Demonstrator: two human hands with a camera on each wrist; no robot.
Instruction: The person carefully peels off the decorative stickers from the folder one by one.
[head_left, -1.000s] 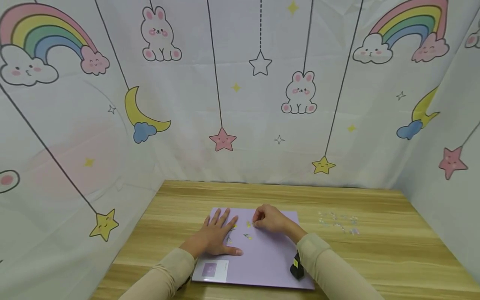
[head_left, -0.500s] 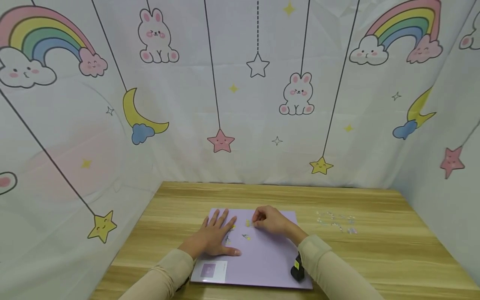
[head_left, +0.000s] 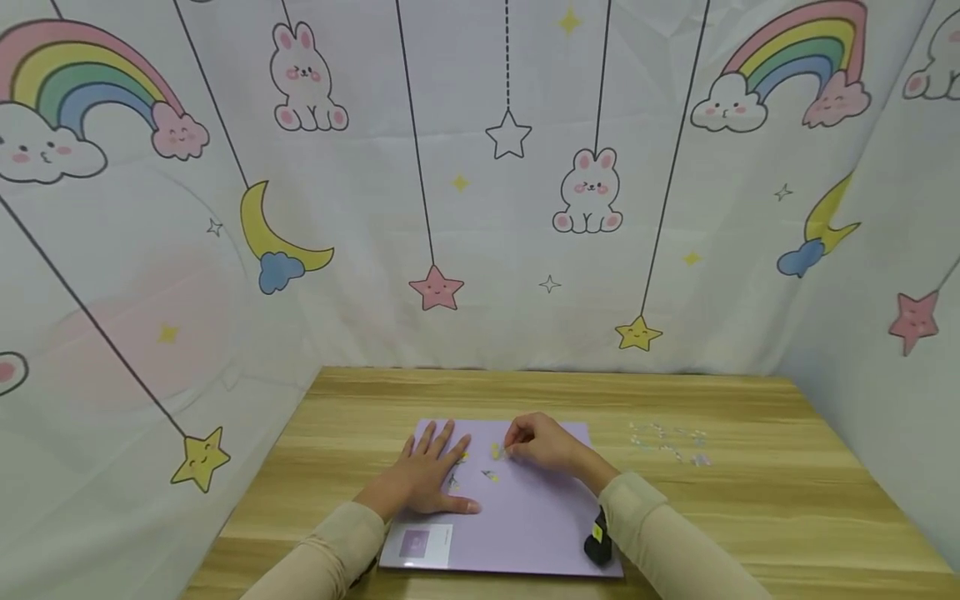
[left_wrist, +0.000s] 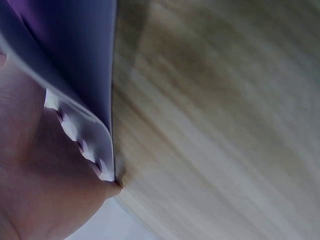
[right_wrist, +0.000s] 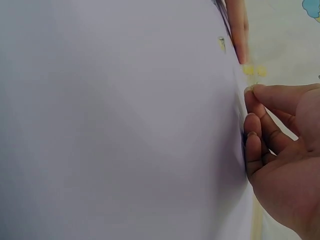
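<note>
A flat purple folder (head_left: 540, 525) lies on the wooden table, a white label (head_left: 416, 546) at its lower left corner. My left hand (head_left: 431, 479) rests palm down on it with fingers spread. Small stickers with yellow flowers (head_left: 490, 476) dot the cover beside that hand, some partly hidden under its fingers. Thumb and index finger of my right hand (head_left: 543, 442) pinch the edge of a small clear sticker with yellow blooms (head_left: 496, 451), close over the cover. In the right wrist view those yellow blooms (right_wrist: 255, 70) show just past the right fingertips (right_wrist: 256, 90).
To the right on the wooden table (head_left: 757, 508) lies a loose group of small clear, shiny pieces (head_left: 667, 442). A black device with a yellow mark (head_left: 598, 542) sits at the right cuff. Behind the table hangs a printed white curtain (head_left: 495, 225).
The head view has shifted slightly. Both hands stay in place on the folder, the right one still pinching the sticker.
</note>
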